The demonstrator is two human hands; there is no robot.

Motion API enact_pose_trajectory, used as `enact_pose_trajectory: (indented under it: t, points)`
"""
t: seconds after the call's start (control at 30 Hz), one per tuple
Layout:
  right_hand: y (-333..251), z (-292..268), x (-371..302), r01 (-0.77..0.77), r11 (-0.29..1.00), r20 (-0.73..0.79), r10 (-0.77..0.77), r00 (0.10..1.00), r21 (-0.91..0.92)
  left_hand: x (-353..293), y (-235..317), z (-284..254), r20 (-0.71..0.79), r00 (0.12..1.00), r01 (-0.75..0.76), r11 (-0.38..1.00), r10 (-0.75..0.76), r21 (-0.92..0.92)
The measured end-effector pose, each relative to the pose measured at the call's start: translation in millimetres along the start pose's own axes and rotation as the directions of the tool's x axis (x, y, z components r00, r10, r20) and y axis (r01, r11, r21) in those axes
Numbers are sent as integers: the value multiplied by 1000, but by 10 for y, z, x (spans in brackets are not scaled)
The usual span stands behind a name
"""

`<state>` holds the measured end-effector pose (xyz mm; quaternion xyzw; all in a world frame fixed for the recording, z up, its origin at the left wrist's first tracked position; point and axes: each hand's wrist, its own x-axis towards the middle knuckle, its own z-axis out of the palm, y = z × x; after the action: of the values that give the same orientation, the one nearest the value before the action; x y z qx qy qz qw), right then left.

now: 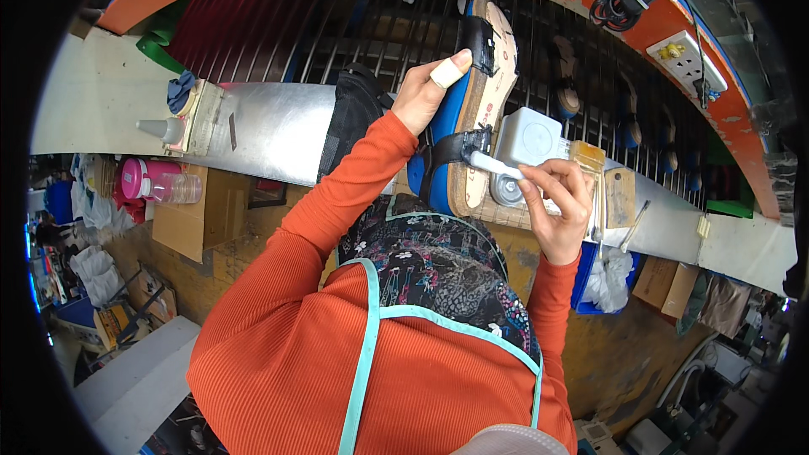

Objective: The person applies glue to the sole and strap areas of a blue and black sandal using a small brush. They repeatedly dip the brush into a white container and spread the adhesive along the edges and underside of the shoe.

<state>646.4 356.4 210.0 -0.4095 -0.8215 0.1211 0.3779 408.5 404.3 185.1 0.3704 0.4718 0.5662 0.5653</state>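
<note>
Gripping sandal (489, 105) by its edge with left hand (417, 99); pinching white tool (493, 164) with right hand (559, 205). Roomier at ten o'clock — toward metal sheet (278, 131).

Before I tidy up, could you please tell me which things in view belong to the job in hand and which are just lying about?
In use: dark-strapped sole; blue form; white applicator; probably the square white container.

Apparently lying about: pink container; cardboard box at left; blue tub.

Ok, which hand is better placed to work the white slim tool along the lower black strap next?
Probably the right hand: it holds the white slim tool, its tip at the lower black strap. The left hand seems busy steadying the blue-sided sandal farther up.
</note>
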Motion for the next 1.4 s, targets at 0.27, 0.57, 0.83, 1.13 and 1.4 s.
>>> enact_pose_trajectory:
  t: [0.27,0.57,0.83,1.13,1.4]
  points:
    - [-31,-107,10,50,999,49,-50,998,0,32,-20,-1,4,1000,21,999,-21,-30]
    - [124,46,67,-173,973,-60,184,981,154,188,-197,41,128,991,76,967,-45,-245]
    - [149,-103,95,-209,812,172,137,976,545,206,-208,-31,159,986,82,967,-44,-242]
    - [502,131,792,-218,971,-313,177,933,-101,133,-362,-55,231,972,70,987,-36,-142]
    - [83,454,254,-126,973,-317,58,947,-196,260,-535,-267,284,957,170,904,-56,-393]
